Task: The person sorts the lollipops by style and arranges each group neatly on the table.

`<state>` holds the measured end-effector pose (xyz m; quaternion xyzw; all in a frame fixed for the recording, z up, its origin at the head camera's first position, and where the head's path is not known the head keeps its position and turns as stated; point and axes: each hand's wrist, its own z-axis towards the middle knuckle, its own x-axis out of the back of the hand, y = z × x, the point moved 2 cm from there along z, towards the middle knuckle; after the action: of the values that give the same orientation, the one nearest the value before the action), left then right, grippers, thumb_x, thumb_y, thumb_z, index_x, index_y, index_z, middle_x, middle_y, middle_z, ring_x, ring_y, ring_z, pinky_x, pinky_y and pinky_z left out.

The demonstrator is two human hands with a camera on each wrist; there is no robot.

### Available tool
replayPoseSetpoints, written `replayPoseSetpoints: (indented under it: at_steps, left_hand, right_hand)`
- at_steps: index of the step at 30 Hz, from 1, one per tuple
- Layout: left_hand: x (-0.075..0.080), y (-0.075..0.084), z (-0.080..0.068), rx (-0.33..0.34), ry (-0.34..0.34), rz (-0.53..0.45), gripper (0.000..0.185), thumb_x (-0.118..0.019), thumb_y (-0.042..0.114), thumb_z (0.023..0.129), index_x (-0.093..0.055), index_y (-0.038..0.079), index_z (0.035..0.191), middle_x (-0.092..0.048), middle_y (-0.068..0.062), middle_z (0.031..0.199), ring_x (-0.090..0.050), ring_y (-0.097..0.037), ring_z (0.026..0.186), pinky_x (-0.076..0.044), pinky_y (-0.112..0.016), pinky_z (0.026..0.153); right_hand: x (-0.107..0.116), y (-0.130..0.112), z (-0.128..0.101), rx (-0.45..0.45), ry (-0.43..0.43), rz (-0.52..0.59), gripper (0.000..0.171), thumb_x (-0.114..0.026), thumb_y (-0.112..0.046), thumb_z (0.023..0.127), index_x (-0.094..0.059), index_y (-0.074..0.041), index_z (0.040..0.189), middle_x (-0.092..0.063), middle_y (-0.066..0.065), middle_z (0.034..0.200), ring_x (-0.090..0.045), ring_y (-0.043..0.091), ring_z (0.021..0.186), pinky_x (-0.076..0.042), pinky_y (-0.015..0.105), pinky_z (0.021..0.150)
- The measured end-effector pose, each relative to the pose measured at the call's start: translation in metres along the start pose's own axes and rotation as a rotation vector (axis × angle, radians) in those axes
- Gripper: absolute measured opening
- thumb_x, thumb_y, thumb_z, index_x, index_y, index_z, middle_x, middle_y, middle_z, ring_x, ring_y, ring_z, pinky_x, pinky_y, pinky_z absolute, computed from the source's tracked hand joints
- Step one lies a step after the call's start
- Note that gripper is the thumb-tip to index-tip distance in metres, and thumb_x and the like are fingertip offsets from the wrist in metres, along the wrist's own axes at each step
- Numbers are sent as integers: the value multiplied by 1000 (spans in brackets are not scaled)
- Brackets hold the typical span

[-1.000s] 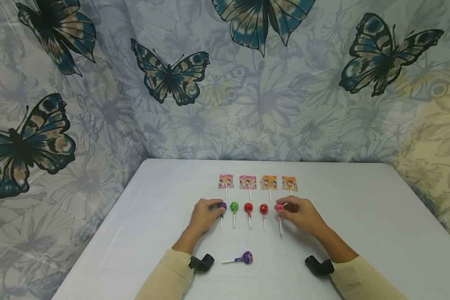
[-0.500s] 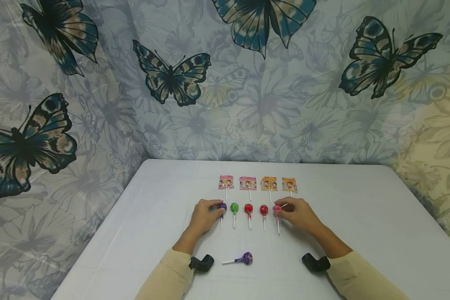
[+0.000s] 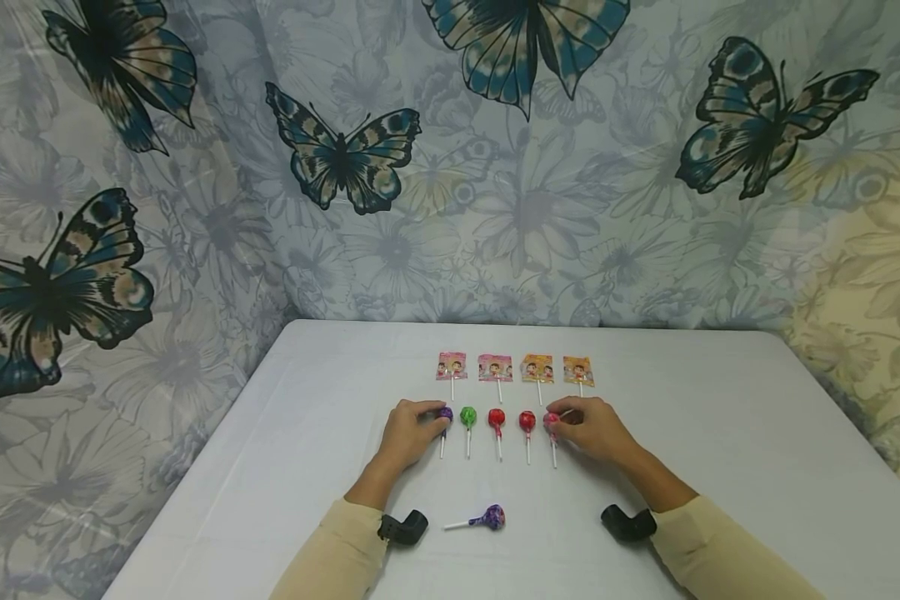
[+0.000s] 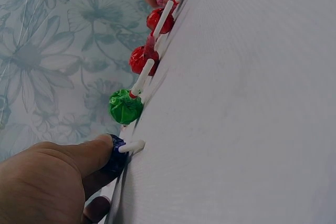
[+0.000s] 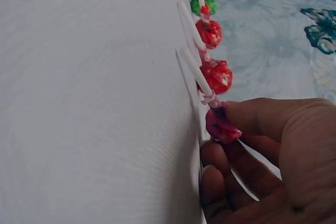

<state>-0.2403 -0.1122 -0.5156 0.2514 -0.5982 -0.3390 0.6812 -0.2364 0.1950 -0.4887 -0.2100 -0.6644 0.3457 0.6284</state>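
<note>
At the left end of a row of lollipops, my left hand (image 3: 411, 432) pinches the head of a purple lollipop (image 4: 116, 156) between thumb and finger. At the right end, my right hand (image 3: 596, 427) pinches a pink lollipop (image 5: 221, 125) by its head, its stick toward me. Between them lie a green lollipop (image 3: 468, 417) and two red ones, the left red lollipop (image 3: 497, 418) and the right red lollipop (image 3: 527, 421). All their sticks point toward the front of the table.
Behind the row lie several flat-wrapped lollipops, two in pink wrappers (image 3: 495, 367) and two in orange wrappers (image 3: 537, 367). A purple wrapped lollipop (image 3: 492, 517) lies sideways nearer the front of the white table (image 3: 720, 433). A butterfly-patterned cloth (image 3: 525, 208) hangs behind.
My right hand has shifted slightly left with the pink lollipop, bringing it closer to the right red one. My left hand has stayed in place on the purple lollipop.
</note>
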Motion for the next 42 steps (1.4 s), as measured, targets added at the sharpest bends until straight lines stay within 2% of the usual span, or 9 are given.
replayPoseSetpoints:
  at_steps: [12,20,42]
  left_hand:
    - [-1,-1,1,-18,5,-7,28,-75,22,85,-74,15,112,-61,-9,107,-55,-29,108,-43,-45,94]
    - [-1,-2,1,-29,10,-15,27,-76,21,85,-74,14,111,-61,-9,107,-56,-29,107,-43,-46,94]
    - [0,0,-1,-24,12,-16,27,-77,19,84,-74,14,111,-61,-9,106,-56,-30,106,-43,-47,93]
  right_hand:
    - [-2,-5,1,-29,-12,-38,22,-74,-15,85,-73,-8,105,-66,0,90,-58,18,82,-49,33,71]
    - [-2,-6,0,-17,-8,-45,20,-74,-13,85,-73,-7,104,-66,0,90,-59,17,81,-49,34,70]
    - [-4,-3,2,-34,6,-47,23,-73,-13,85,-71,-7,107,-66,1,96,-60,20,86,-51,36,71]
